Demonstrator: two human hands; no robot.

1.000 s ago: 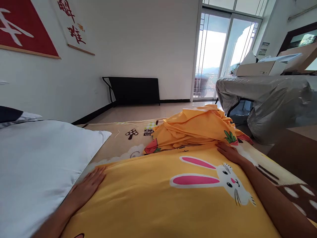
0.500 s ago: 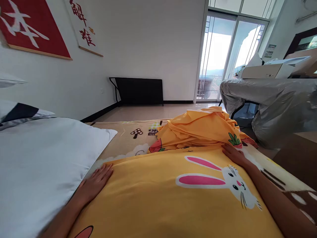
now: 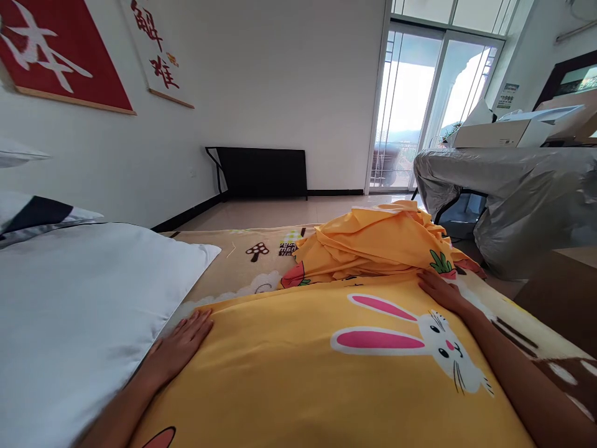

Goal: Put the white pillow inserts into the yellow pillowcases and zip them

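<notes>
"Where is the yellow cloth, and what room is there?"

"It lies on the bed, in front of us. Say its middle is the clock's middle. Its far edge runs from 10 to 2 o'clock. A pillow is close by at 9, and an orange heap crowds that edge at 1. There's open bed at 11."

"Which way does it point?"

"Its bunny lies sideways, ears to 9, head to 3. I can't tell its long way; the near end is out of sight."

"And the grip?"

"Both are flat and wide on top, the left hand at 9, the right hand at 2, just by the orange heap."

"What's new?"

"Very little. A second ago we looked more to the right, with both hands on the same spots."
</notes>
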